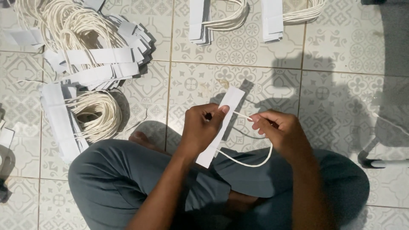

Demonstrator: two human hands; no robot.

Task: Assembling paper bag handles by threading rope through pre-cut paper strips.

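The left hand [203,127] holds a long white paper strip [221,125], its fingers closed around the middle, above the lap. A cream cord [251,163] loops from the strip; the right hand [277,130] pinches its end. Stacks of strips with cords [85,72] lie on the floor [341,42].

We see a white paper strip [221,127] with a cream cord [251,159] looping from it, both above the grey-green trousers [115,179]. Left of those trousers we spot a coil of cream cords [96,115] on white strips. Beyond the trousers, pale grey floor tiles [341,42] carry a white floral-and-scroll pattern, with more white and cream stacks [93,55] there too.
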